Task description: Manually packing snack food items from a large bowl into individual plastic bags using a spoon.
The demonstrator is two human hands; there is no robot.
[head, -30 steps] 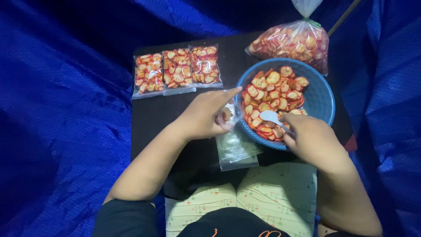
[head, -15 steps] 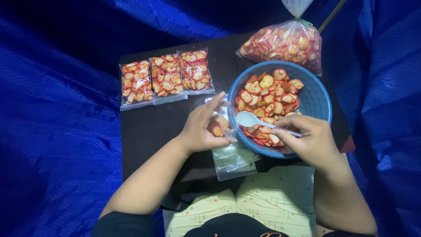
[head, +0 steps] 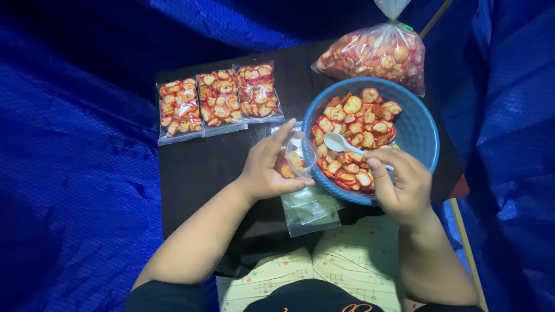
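Lifted clear of the chips since a moment ago, a white spoon (head: 341,143) is held empty over the blue bowl (head: 417,130) by the right hand (head: 402,184), closed around its handle. One small clear bag (head: 296,157) is gripped open by the left hand (head: 267,167) against the bowl's left rim. Three filled packets (head: 218,101) are lined up near the table's (head: 196,164) far left edge. One large tied bag (head: 373,53) of chips is seen behind the bowl. Spare empty bags (head: 309,209) are stacked at the near edge.

Dim surroundings, light from above on the centre, dark corners, mostly sharp
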